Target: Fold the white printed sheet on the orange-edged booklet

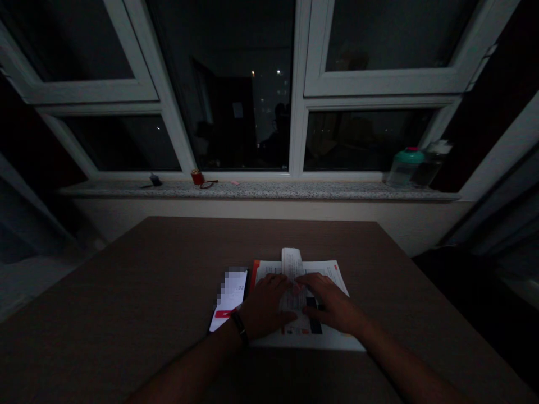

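A printed booklet or sheet (337, 275) with an orange left edge lies on the brown table. On top of it is a narrow folded strip of printed paper (291, 259), its far end sticking out past the sheet's far edge. My left hand (267, 303), with a dark band at the wrist, rests over the strip's left side, fingers spread. From the right, my right hand (330, 300) lies over the strip's other side, its fingers apart too. Something small and pinkish shows between the hands, too dim to make out. A lit phone (231, 292) lies just left of my left hand.
The brown table (168, 269) reaches to the wall under a window. On the speckled sill (261, 189) stand a red jar (196, 177), a small dark bottle (155, 179) and a teal-lidded container (405, 168) beside another clear one.
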### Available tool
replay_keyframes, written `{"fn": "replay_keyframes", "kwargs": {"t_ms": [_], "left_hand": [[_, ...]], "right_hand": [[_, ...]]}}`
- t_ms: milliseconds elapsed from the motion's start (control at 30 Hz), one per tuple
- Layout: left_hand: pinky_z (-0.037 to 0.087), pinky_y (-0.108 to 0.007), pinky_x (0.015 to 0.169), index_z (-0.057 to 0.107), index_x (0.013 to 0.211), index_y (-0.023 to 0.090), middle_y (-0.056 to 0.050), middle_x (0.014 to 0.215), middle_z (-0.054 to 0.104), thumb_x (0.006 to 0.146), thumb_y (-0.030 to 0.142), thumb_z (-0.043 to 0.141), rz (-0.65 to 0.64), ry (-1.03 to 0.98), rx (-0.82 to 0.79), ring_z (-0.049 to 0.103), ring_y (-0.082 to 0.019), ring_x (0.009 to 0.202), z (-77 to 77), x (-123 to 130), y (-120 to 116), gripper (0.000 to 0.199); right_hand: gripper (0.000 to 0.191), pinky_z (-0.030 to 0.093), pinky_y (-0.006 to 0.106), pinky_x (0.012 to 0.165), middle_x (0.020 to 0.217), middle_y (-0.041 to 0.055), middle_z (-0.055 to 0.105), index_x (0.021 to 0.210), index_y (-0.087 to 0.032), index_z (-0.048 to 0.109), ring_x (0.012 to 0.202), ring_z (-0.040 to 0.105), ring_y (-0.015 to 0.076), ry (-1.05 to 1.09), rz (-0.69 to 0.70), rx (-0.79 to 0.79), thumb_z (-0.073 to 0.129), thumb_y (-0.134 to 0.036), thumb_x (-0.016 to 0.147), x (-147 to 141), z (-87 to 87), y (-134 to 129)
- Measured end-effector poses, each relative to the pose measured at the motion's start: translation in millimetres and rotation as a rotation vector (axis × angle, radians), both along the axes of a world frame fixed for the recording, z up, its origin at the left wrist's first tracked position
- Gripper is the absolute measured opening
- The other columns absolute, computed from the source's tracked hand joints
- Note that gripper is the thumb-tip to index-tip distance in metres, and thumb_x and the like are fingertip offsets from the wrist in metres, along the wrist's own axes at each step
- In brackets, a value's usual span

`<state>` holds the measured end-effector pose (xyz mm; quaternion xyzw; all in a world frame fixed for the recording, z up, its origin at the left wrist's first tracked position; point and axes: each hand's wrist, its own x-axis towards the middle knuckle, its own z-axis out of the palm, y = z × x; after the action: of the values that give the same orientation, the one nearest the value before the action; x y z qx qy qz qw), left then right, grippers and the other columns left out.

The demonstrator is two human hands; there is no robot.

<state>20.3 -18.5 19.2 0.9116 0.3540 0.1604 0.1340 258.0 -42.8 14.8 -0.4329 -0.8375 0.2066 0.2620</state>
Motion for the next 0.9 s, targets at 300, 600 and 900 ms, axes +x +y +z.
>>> {"fn": "replay_keyframes", "kwargs": {"t_ms": [300, 600, 900], "left_hand": [[0.034, -0.051, 0.108, 0.048, 0.136, 0.025, -0.009, 0.143, 0.046, 0.079, 0.048, 0.074, 0.011, 0.046, -0.006, 0.039, -0.033, 0.131, -5.6, -2.6, 2.0, 0.067], [0.036, -0.049, 0.107, 0.048, 0.135, 0.024, -0.009, 0.141, 0.047, 0.080, 0.047, 0.074, -0.008, 0.032, -0.009, 0.040, -0.032, 0.130, -2.5, -2.4, 1.6, 0.065], [0.036, -0.049, 0.107, 0.045, 0.138, 0.028, -0.007, 0.143, 0.046, 0.088, 0.033, 0.065, -0.044, 0.048, -0.001, 0.040, -0.030, 0.130, -4.8, -5.1, 5.8, 0.054]], "right_hand": [[0.050, 0.042, 0.042, 0.101, 0.124, 0.0083, 0.057, 0.129, -0.025, 0.050, 0.117, 0.052, 0.0256, 0.046, -0.173, 0.023, 0.065, -0.020, 0.082, -1.6, -16.6, 9.4], [0.058, 0.041, 0.044, 0.101, 0.123, 0.0076, 0.057, 0.129, -0.026, 0.048, 0.117, 0.052, 0.0265, 0.020, -0.197, 0.017, 0.069, -0.015, 0.076, -5.0, -14.4, 10.1], [0.074, 0.040, 0.043, 0.102, 0.129, 0.0090, 0.054, 0.135, -0.024, 0.045, 0.119, 0.049, 0.0277, -0.014, -0.154, -0.012, 0.077, -0.022, 0.069, -2.0, -8.8, 5.5]]}}
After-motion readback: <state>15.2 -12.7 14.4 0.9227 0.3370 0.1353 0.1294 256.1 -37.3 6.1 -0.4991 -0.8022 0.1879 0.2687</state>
